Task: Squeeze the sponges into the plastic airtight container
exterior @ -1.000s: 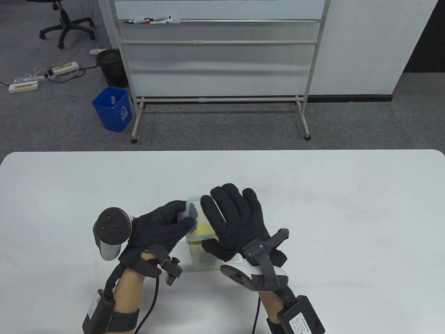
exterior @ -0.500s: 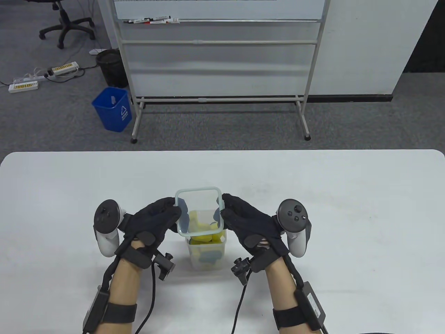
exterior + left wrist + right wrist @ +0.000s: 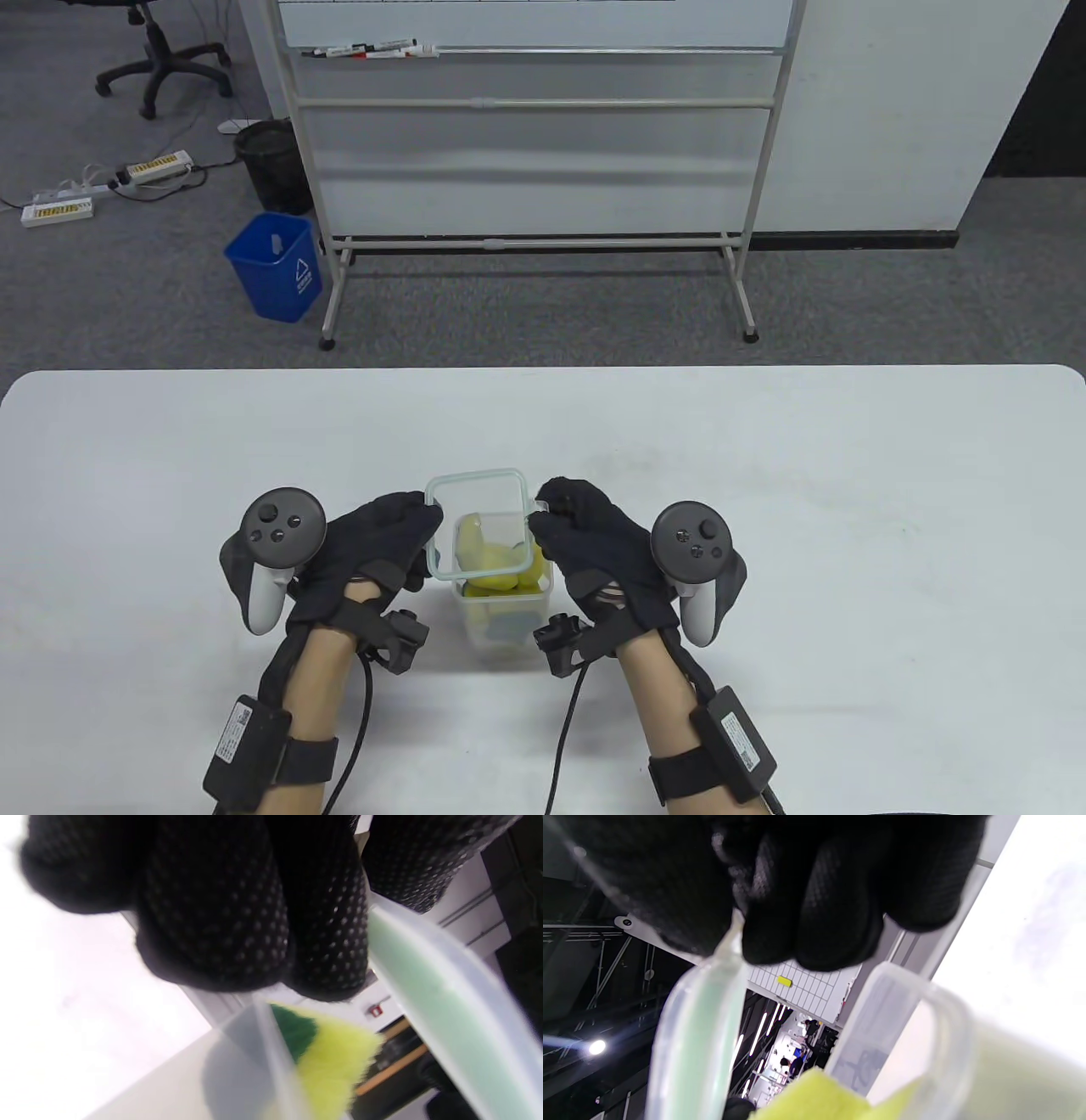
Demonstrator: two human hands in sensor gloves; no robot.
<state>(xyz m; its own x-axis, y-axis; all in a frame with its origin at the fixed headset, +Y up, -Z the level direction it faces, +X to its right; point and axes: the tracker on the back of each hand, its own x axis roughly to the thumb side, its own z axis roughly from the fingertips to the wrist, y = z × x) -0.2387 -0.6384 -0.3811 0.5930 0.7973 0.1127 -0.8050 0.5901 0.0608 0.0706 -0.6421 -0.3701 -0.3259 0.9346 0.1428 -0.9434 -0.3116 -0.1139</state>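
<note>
Lid [image 3: 475, 525], clear w/ green seal, seemingly above sponge-filled container [image 3: 502, 615].

Yellow sponges [image 3: 496, 564] inside clear container [image 3: 501, 632]

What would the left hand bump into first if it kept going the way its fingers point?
The left hand points right, at the lid it already holds above the box. Past that comes the right hand on the lid's other edge, though depth is hard to judge.
</note>
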